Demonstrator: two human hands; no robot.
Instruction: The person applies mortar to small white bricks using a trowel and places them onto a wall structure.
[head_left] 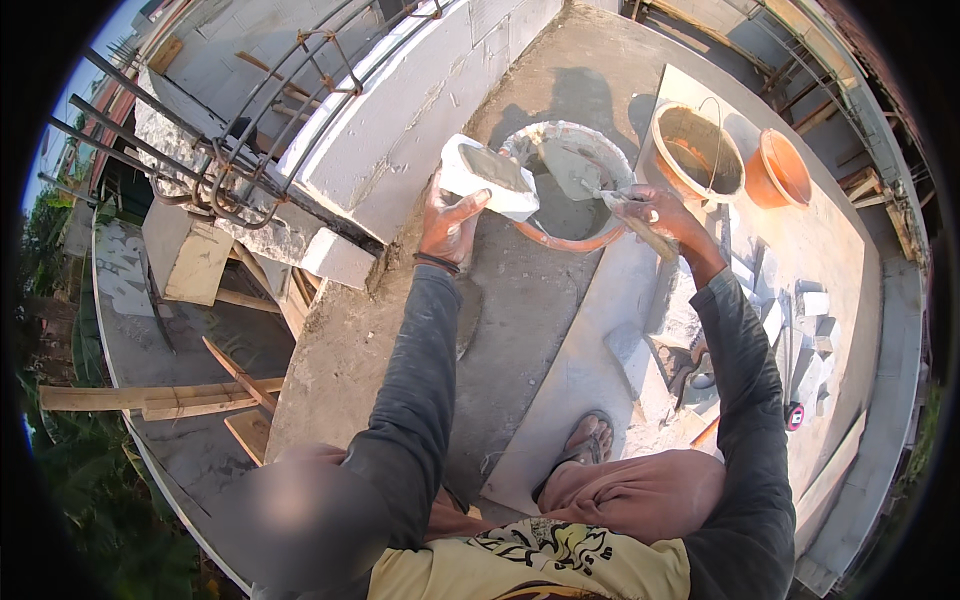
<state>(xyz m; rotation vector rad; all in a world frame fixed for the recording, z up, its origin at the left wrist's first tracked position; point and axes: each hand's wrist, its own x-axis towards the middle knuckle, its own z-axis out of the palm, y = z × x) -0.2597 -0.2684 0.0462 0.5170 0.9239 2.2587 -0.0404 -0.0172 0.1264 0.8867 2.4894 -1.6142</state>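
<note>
My left hand grips a small white block, held up at the tub's left rim. A layer of grey mortar covers the block's upper face. My right hand is closed round the handle of a trowel, whose mortar-smeared blade is over the round tub. Wet grey mortar lies inside this tub, and its rim is crusted white. Whether the blade touches the mortar, I cannot tell.
Beyond the tub runs a low white block wall, with a rusty rebar cage at left. Two orange buckets stand at right. Block offcuts and a tape measure lie nearby. Wooden planks jut out at lower left.
</note>
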